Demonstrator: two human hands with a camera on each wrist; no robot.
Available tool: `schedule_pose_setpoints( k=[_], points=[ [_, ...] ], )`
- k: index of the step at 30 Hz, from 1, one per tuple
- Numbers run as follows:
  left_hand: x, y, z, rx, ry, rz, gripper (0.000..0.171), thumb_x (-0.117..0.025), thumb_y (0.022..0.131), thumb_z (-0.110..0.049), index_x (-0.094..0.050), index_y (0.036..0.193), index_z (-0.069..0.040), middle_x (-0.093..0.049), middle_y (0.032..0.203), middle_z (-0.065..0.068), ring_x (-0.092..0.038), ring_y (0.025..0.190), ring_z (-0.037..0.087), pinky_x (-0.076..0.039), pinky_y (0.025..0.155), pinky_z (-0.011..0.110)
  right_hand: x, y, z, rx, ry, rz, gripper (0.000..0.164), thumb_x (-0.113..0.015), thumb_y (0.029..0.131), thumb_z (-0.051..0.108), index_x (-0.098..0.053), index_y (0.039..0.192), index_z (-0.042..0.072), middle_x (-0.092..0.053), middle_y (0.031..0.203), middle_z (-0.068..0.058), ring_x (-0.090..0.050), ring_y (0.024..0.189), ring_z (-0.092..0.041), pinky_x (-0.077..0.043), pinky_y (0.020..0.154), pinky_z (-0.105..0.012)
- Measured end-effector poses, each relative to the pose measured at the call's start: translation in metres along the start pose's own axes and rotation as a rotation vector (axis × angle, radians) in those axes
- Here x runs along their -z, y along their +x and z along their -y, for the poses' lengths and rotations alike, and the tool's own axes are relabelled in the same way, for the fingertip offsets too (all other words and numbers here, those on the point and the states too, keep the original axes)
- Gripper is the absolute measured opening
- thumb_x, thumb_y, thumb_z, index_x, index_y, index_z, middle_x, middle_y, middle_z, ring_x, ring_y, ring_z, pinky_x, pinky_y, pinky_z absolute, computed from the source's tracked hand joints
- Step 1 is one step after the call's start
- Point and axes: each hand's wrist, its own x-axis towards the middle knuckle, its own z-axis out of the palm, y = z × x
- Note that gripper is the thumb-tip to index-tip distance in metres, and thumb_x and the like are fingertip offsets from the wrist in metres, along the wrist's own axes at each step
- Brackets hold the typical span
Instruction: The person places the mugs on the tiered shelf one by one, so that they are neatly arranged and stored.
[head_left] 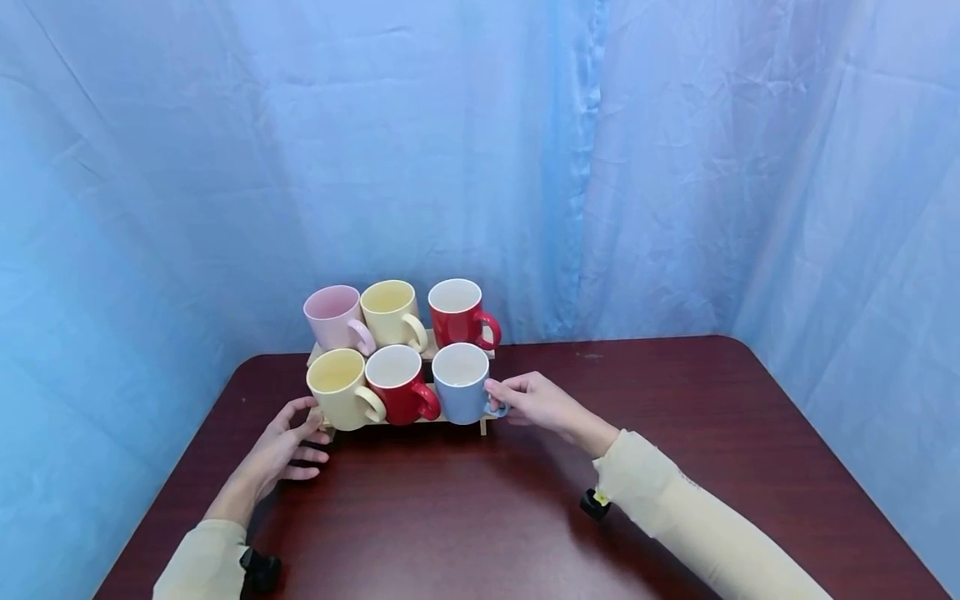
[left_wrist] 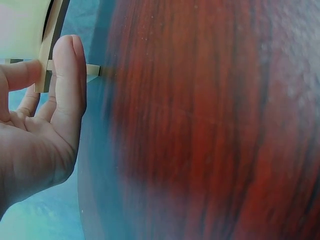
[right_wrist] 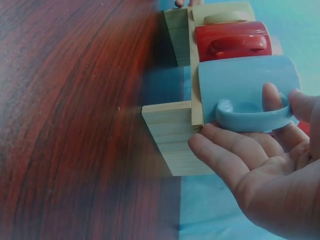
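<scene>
A two-tier wooden rack (head_left: 483,427) carries two rows of mugs, all upright with handles to the right. In its front row are a yellow mug (head_left: 336,400), a red mug (head_left: 401,400) and a light blue mug (head_left: 459,398). My right hand (head_left: 542,403) pinches the blue mug's handle (right_wrist: 255,121), the index finger through the loop and the thumb over it. At the rack's left end, my left hand (head_left: 273,450) holds the board's end (left_wrist: 44,75), thumb on the mug side and other fingers spread round the underside.
On the rear tier stand a pink mug (head_left: 330,325), another yellow mug (head_left: 388,321) and another red mug (head_left: 450,323). The rack stands near the back edge of a dark reddish wooden table (head_left: 420,517). Blue curtains (head_left: 450,150) hang behind and at both sides.
</scene>
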Motion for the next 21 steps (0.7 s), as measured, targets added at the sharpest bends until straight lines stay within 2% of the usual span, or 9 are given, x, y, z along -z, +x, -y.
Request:
schedule_pose_setpoints(
  k=[8, 21],
  points=[
    [0.0023, 0.0016, -0.0014, 0.002, -0.017, -0.005, 0.058, -0.055, 0.106, -0.037, -0.025, 0.152, -0.020, -0.066, 0.102, 0.012, -0.071, 0.077, 0.023, -0.060, 0.064, 0.041, -0.0016, 0.0017, 0.0047, -0.033, -0.016, 0.011, 0.046, -0.065, 0.099, 0.046, -0.071, 0.094, 0.001, -0.069, 0.097, -0.013, -0.064, 0.109, -0.041, -0.055, 0.090, -0.053],
    [0.0032, 0.0001, -0.0016, 0.003, -0.004, -0.002, 0.060, -0.056, 0.105, -0.040, -0.025, 0.153, -0.020, -0.066, 0.104, 0.012, -0.071, 0.078, 0.023, -0.060, 0.066, 0.041, -0.0028, 0.0018, 0.0055, -0.050, -0.019, 0.007, 0.046, -0.065, 0.098, 0.048, -0.072, 0.096, 0.002, -0.069, 0.101, -0.011, -0.064, 0.109, -0.041, -0.055, 0.090, -0.053]
  ],
)
